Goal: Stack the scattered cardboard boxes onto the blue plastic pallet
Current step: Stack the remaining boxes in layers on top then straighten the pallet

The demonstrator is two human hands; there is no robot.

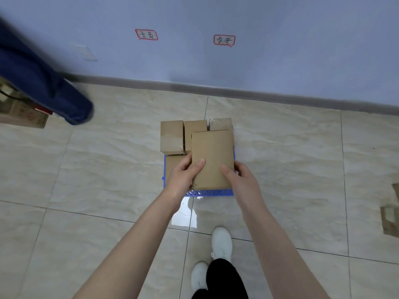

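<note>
A: Where is the box being handled?

B: The held cardboard box point(212, 159) is gripped from both sides over the near right part of the blue plastic pallet point(210, 192), which sits on the tiled floor point(108, 169) close to the far wall point(259, 29). Whether its underside touches anything below, I cannot tell.

A: And the hands?

B: The left hand point(183, 175) clasps the box's left edge, thumb lying on the top face, its fingers wrapped under and hidden. The right hand point(239, 180) clamps the right edge the same way, thumb on top.

A: What else is on the pallet?

B: Three boxes along the far side: the far left box point(172, 137), a middle box point(194, 128) beside it, and a far right box point(220, 124). A near left box point(172, 165) lies lower, partly behind the left hand.

A: Anything still on the floor?

B: A box at the left edge point(23, 117) (blurred, partly behind a dark blue shape) and another at the right edge point(389, 221). White shoes point(221, 242) stand near the bottom.
</note>
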